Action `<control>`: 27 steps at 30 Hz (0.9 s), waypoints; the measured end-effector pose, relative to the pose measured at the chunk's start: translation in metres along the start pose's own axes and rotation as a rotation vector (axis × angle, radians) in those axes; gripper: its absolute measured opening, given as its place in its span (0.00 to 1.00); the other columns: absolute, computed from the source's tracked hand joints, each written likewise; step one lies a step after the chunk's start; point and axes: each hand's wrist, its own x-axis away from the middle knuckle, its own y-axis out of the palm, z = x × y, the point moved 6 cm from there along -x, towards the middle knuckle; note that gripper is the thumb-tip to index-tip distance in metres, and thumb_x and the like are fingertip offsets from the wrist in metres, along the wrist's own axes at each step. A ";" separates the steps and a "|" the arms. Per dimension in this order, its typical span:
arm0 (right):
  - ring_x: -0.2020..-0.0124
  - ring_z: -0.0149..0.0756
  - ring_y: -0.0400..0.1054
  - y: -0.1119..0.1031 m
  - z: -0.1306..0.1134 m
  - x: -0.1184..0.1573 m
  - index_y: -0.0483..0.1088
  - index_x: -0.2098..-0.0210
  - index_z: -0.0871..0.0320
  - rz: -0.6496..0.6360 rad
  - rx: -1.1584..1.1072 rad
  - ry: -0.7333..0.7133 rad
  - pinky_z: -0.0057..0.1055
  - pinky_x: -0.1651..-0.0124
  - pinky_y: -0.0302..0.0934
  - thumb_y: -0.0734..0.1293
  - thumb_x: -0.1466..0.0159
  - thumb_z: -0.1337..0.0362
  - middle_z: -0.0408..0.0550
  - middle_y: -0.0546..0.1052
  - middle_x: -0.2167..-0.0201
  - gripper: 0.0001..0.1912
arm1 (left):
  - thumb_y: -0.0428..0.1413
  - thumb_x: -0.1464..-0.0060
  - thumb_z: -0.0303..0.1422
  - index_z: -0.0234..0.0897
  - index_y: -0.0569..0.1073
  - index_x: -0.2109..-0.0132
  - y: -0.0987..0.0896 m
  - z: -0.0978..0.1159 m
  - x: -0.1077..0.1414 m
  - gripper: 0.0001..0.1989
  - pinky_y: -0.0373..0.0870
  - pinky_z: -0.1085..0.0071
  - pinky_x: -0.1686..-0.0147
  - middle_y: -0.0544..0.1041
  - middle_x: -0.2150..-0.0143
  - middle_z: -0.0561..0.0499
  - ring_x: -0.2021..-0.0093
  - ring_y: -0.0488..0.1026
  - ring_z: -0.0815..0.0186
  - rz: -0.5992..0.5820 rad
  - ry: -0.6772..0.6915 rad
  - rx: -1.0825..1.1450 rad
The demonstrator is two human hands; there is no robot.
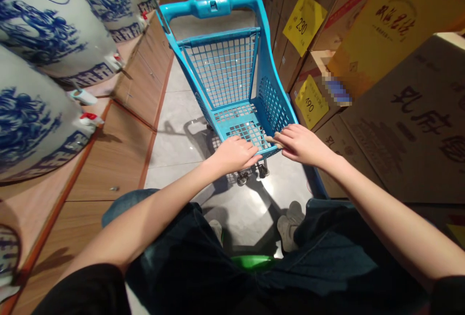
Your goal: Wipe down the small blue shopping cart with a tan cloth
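Observation:
A blue plastic shopping cart (271, 99) stands upright before me, its handle at the far end and its basket facing me. My left hand (237, 154) has its fingers curled over the near left part of the cart's rim. At the near right corner, my right hand (300, 144) is closed around a small tan cloth-like piece (273, 139), which sticks out past the fingers towards the basket. Its exact kind is unclear. Through the grid floor of the basket the ground shows. Two small wheels (242, 178) are visible under the near end.
Large blue-and-white porcelain jars (39, 29) with red-handled taps line a wooden cabinet (109, 145) on the left. Stacked cartons (410, 131) with yellow price signs (302, 23) border the right. Something green (254, 261) lies below me between my legs.

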 end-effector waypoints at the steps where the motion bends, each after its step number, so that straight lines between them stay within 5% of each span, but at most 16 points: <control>1: 0.53 0.49 0.68 0.000 0.006 0.004 0.75 0.49 0.61 0.023 -0.005 -0.005 0.43 0.46 0.61 0.64 0.31 0.63 0.57 0.78 0.59 0.15 | 0.49 0.27 0.41 0.38 0.77 0.64 0.001 0.000 0.000 0.19 0.67 0.64 0.64 0.81 0.71 0.49 0.69 0.78 0.62 -0.006 0.001 -0.003; 8: 0.39 0.53 0.67 0.011 -0.006 0.015 0.70 0.39 0.60 0.141 -0.026 0.062 0.57 0.31 0.56 0.62 0.34 0.71 0.60 0.79 0.47 0.23 | 0.48 0.27 0.40 0.38 0.76 0.63 0.005 -0.002 0.002 0.19 0.66 0.65 0.65 0.80 0.72 0.49 0.70 0.78 0.63 -0.018 0.009 -0.029; 12: 0.37 0.49 0.67 0.010 -0.012 0.012 0.66 0.34 0.58 0.128 -0.049 0.002 0.54 0.29 0.57 0.60 0.34 0.76 0.58 0.77 0.41 0.29 | 0.48 0.28 0.40 0.38 0.76 0.64 0.004 -0.004 0.005 0.19 0.66 0.65 0.67 0.79 0.74 0.50 0.72 0.78 0.62 0.035 0.020 -0.043; 18: 0.29 0.52 0.61 0.004 0.024 0.014 0.68 0.36 0.56 0.069 -0.071 0.023 0.58 0.28 0.55 0.62 0.33 0.73 0.56 0.76 0.38 0.27 | 0.47 0.27 0.39 0.37 0.76 0.62 0.005 -0.008 0.005 0.18 0.67 0.65 0.66 0.80 0.72 0.50 0.72 0.77 0.63 0.046 0.028 -0.028; 23: 0.30 0.52 0.62 0.007 0.004 0.011 0.69 0.36 0.56 0.136 -0.061 0.146 0.61 0.28 0.56 0.60 0.32 0.76 0.57 0.77 0.39 0.26 | 0.47 0.28 0.37 0.37 0.78 0.60 0.005 -0.013 0.006 0.18 0.68 0.65 0.64 0.80 0.71 0.49 0.71 0.76 0.63 0.069 0.030 0.019; 27: 0.29 0.49 0.63 0.005 0.007 0.010 0.69 0.35 0.55 0.092 -0.117 0.071 0.56 0.27 0.58 0.59 0.31 0.76 0.56 0.77 0.38 0.27 | 0.46 0.28 0.38 0.38 0.78 0.62 0.004 -0.017 0.011 0.19 0.67 0.66 0.65 0.79 0.72 0.50 0.72 0.75 0.64 0.082 0.041 0.011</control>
